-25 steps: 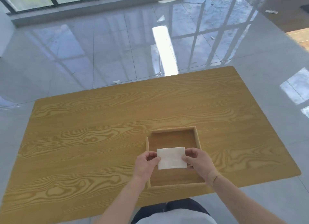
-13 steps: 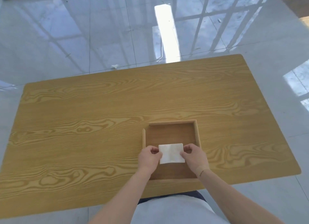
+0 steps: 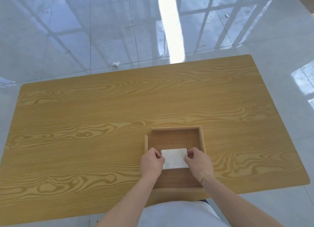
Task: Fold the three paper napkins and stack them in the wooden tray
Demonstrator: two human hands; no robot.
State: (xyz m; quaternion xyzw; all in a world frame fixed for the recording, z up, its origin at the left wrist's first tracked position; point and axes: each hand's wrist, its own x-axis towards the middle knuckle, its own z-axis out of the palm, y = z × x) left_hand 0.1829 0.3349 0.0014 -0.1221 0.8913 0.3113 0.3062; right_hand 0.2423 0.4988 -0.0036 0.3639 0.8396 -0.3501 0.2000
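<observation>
A white folded paper napkin stack (image 3: 174, 158) sits inside the square wooden tray (image 3: 175, 128), over its middle. My left hand (image 3: 151, 162) pinches the stack's left edge with curled fingers. My right hand (image 3: 198, 163) pinches its right edge the same way. How many napkins the stack holds cannot be told from above. Both forearms reach in from the near edge and cover the tray's near corners.
The tray rests on a wood-grain table (image 3: 102, 133) near its front edge, right of centre. Glossy grey floor tiles surround the table, with a small white scrap (image 3: 116, 63) on the floor beyond the far edge.
The camera tilted further down. Both hands keep their pinch on the napkin stack, which sits a little deeper in the tray than a second ago.
</observation>
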